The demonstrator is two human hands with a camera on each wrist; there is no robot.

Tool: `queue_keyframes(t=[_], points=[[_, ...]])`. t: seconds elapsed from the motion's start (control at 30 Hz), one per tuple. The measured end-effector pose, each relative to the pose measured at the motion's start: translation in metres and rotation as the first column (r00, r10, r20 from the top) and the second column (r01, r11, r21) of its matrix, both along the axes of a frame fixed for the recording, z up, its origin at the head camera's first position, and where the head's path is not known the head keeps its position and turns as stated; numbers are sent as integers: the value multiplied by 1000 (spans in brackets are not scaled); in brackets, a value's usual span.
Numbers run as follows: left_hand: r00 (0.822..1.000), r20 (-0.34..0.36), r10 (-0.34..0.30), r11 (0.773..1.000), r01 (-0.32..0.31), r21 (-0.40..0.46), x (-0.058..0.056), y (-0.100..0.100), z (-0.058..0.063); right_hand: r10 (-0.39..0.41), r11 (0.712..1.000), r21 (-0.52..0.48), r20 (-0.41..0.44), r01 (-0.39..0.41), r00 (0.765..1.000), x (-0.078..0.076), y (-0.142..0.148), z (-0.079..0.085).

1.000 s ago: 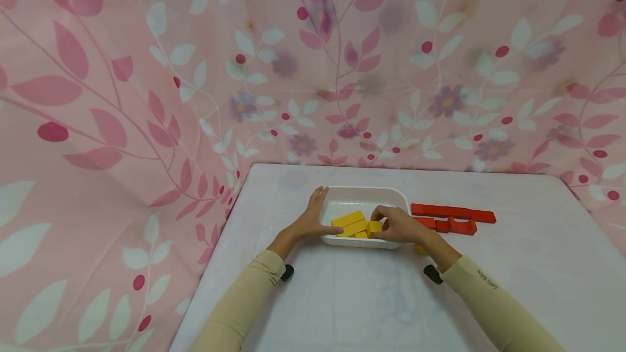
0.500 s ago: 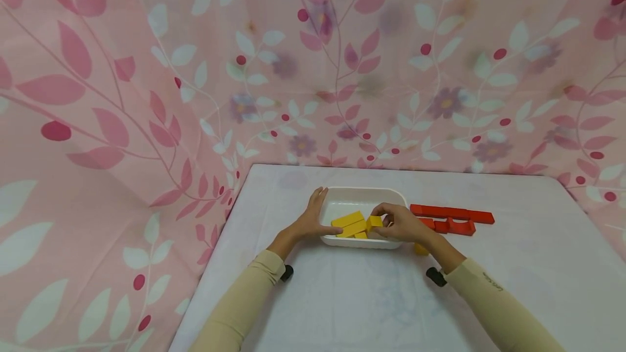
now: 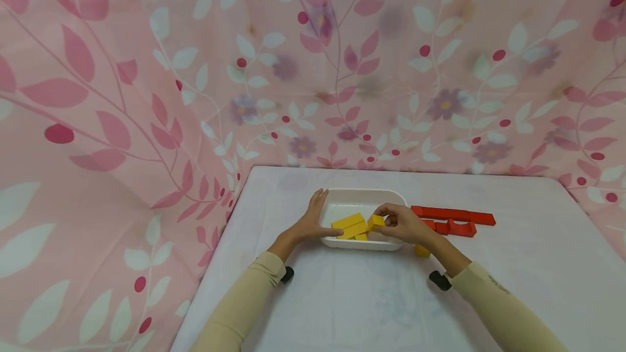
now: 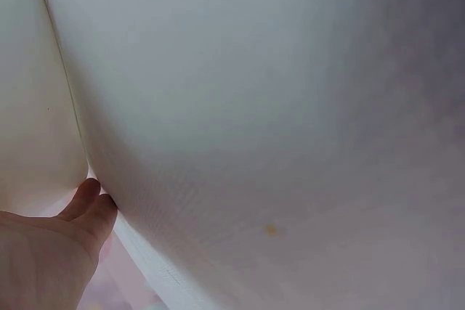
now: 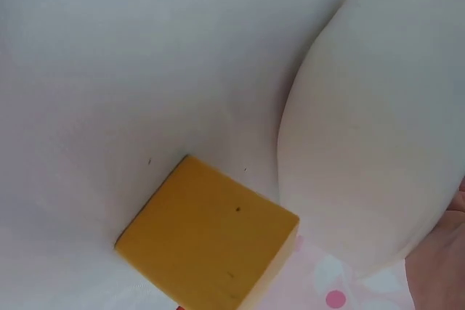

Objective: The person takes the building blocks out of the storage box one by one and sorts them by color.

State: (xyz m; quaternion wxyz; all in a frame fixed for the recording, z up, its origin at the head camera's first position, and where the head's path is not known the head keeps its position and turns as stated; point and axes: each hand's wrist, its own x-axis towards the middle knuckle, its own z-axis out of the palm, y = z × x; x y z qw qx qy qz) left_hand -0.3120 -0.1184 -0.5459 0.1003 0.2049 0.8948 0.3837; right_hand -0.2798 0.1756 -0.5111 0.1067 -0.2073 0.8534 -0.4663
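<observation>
In the head view, my right hand [image 3: 403,223] pinches a small yellow block [image 3: 376,222] between thumb and fingers over the right part of a white tray [image 3: 363,194]. Several yellow blocks [image 3: 349,222] lie inside the tray, near its front left. My left hand [image 3: 308,224] rests at the tray's left end, fingers stretched along the side and thumb reaching over the front rim toward the blocks. In the left wrist view, only part of the left hand [image 4: 65,245] shows at the lower left.
Right of the tray lie a row of red blocks [image 3: 452,213] and a shorter row with a curved red piece [image 3: 462,227]. A yellow block [image 3: 422,250] stands on the white table [image 3: 342,297] below the right wrist. A flowered curtain [image 3: 313,69] rises behind.
The right hand has lifted the small yellow block slightly from beside the other yellow blocks and moved it a little right. The left hand stays at the tray.
</observation>
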Motion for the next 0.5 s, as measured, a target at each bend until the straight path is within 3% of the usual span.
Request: queue_keyframes(t=[0.5], points=[[1000,5,9,1000,-9,-4,1,0,2,-67,997,-39,-67,65,995,18,29,12]])
